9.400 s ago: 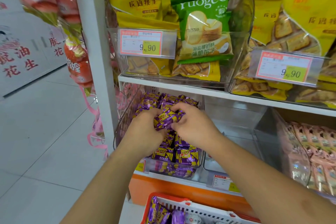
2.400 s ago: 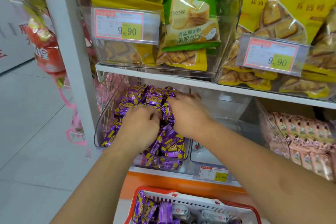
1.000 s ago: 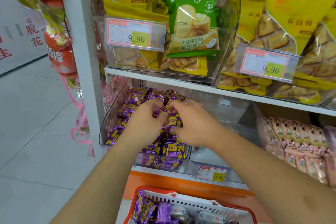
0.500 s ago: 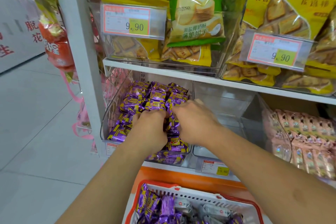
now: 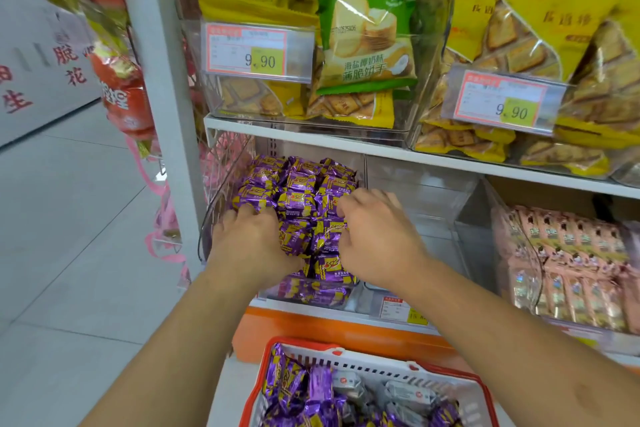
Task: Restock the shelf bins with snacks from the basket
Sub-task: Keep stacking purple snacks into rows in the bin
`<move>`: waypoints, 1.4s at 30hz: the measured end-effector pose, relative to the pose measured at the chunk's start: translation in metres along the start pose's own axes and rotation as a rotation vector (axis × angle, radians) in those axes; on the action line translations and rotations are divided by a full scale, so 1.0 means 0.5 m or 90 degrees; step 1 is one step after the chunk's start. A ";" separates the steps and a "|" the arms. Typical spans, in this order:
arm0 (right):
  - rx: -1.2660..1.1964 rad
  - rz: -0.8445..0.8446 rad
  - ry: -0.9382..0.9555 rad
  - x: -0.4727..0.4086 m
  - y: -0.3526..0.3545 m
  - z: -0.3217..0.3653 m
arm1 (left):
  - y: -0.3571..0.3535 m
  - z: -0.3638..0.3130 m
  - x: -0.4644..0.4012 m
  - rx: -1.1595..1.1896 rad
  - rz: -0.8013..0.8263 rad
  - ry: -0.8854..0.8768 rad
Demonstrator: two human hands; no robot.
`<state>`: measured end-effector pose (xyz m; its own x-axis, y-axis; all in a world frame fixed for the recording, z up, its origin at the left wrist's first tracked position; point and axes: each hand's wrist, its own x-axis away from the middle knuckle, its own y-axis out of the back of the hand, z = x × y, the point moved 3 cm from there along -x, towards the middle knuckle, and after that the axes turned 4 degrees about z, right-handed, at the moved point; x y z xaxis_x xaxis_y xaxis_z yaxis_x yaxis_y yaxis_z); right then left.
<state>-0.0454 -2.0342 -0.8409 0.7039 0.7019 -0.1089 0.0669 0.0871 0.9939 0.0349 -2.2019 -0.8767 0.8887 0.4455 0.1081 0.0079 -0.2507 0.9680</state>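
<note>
- Left hand palm-down on the heap of purple snack packets, fingers curled into the left part of the heap; whether any single packet is gripped cannot be told.
- Right hand on the right edge of the same heap, fingers bent, fingertips pinching one purple packet at its end.
- Heap filling a clear shelf bin at the left end of the lower shelf, packets stacked up to the rim.
- Neighbouring clear bin just to the right, with a price tag on its front.
- Red basket below the shelf, holding more purple packets and some silver-grey packets.
- Upper shelf: yellow cracker bags, one green biscuit bag.
</note>
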 end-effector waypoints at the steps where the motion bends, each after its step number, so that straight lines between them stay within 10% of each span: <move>1: -0.009 0.008 -0.002 0.002 -0.001 0.004 | -0.001 0.000 0.003 0.014 0.007 -0.016; 13: -0.191 0.072 0.016 -0.027 -0.023 0.054 | 0.015 0.021 -0.013 0.221 -0.065 -0.113; 30: 0.054 0.071 -0.031 -0.047 -0.038 0.053 | -0.033 -0.024 -0.034 0.200 -0.195 -0.175; 42: -0.092 0.067 -0.028 -0.001 -0.022 0.059 | -0.012 0.036 0.003 0.151 -0.123 0.053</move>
<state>-0.0256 -2.0564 -0.8512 0.7318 0.6816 0.0000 -0.1097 0.1178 0.9870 0.0446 -2.2153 -0.8863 0.8201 0.5705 -0.0448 0.2880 -0.3438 0.8938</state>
